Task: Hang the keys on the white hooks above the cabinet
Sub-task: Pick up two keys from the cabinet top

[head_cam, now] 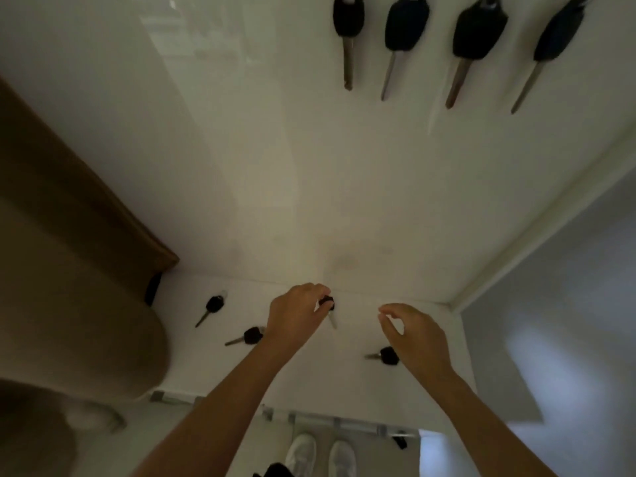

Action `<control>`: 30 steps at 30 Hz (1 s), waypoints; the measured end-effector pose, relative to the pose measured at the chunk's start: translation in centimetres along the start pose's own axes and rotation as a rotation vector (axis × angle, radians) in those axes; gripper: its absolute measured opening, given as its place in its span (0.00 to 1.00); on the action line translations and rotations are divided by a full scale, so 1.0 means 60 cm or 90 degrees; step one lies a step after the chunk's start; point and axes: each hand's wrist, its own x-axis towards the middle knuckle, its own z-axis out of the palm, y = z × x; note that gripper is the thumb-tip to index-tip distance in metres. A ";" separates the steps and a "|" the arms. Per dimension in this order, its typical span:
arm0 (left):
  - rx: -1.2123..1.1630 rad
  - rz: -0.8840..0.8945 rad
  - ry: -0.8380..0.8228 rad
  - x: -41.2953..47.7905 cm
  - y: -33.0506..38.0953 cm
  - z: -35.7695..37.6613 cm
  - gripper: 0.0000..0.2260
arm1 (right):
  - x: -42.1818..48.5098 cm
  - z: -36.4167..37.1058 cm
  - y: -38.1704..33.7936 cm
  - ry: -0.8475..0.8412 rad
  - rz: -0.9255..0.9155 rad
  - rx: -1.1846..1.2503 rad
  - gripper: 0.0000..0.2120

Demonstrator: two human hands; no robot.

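My left hand (294, 311) pinches a black-headed key (328, 306) near the back of the white cabinet top (309, 366); its metal blade points down toward me. My right hand (411, 330) hovers to the right with thumb and fingers curled apart, holding nothing. Three more black keys lie on the cabinet: one at the far left (212, 306), one by my left wrist (249, 336), one under my right hand (385, 356). Several black keys (406, 32) hang high on the white wall; the hooks themselves are cut off by the top edge.
A brown curtain or cloth (69, 270) fills the left side. A white wall corner and trim (537, 215) run along the right. Below the cabinet's front edge I see white shoes (320, 456) on the floor.
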 end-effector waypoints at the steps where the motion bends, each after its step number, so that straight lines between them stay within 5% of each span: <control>1: 0.025 0.010 -0.029 0.001 -0.004 0.016 0.14 | -0.004 0.005 0.006 -0.008 0.003 -0.014 0.10; 12: 0.194 0.072 -0.261 0.009 -0.037 0.123 0.31 | -0.054 0.070 0.070 -0.140 -0.044 -0.270 0.14; 25: 0.184 0.256 -0.142 -0.033 -0.074 0.142 0.23 | -0.061 0.127 0.085 -0.257 -0.079 -0.198 0.42; 30: 0.107 0.286 -0.089 -0.036 -0.067 0.125 0.17 | -0.026 0.122 0.080 -0.225 -0.124 -0.214 0.28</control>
